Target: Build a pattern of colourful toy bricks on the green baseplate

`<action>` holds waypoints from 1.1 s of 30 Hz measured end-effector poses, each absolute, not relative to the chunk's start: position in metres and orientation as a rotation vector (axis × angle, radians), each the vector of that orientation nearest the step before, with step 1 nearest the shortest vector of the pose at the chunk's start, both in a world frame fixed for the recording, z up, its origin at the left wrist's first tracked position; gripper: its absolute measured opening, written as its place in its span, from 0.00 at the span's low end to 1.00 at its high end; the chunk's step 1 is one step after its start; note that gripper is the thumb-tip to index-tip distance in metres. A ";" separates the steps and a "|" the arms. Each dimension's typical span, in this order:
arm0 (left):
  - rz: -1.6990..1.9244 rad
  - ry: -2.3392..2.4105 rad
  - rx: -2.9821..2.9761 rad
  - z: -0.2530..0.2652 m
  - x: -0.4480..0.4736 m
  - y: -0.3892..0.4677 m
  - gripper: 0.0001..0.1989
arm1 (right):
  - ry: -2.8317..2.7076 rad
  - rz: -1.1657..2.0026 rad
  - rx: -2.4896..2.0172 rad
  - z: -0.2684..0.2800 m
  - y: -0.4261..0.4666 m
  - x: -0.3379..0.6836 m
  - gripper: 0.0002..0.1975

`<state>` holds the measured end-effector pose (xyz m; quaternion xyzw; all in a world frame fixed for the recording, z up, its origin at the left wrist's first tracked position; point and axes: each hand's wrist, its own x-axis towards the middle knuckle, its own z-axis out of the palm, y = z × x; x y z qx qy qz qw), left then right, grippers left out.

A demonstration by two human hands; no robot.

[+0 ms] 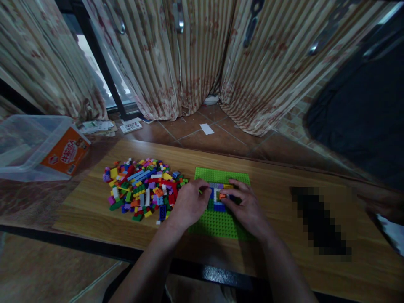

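A green studded baseplate (217, 225) lies on the wooden table, with a small toy-brick build (216, 194) of blue, white, lilac and yellow bricks on it. My left hand (191, 202) reaches in from the left, its thumb and fingertips drawn together at the build's left side; what they hold, if anything, is hidden. From the right, my right hand (248, 207) has its thumb and index finger closed around a small orange brick (222, 196) at the build's middle. Whether that brick is pressed down cannot be seen.
A heap of loose coloured bricks (142, 189) spreads over the table (94, 214) left of the baseplate. A clear plastic tub (28, 147) with an orange label stands at the far left. A pixelated dark patch (322, 223) covers something on the right. Striped curtains (158, 63) hang behind.
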<state>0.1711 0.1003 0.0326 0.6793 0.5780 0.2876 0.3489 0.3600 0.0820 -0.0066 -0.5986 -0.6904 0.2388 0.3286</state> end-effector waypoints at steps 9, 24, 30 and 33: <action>0.684 1.520 1.795 0.032 0.171 0.101 0.11 | -1.802 0.645 -1.522 -0.011 0.084 0.364 0.10; 0.669 1.554 1.842 0.029 0.171 0.100 0.10 | -1.608 0.542 -1.647 -0.008 0.087 0.353 0.09; 0.632 1.575 1.849 0.031 0.172 0.100 0.10 | -1.580 0.557 -1.664 -0.006 0.088 0.351 0.09; 0.623 1.583 1.851 0.031 0.173 0.100 0.10 | -1.581 0.570 -1.647 -0.007 0.089 0.353 0.09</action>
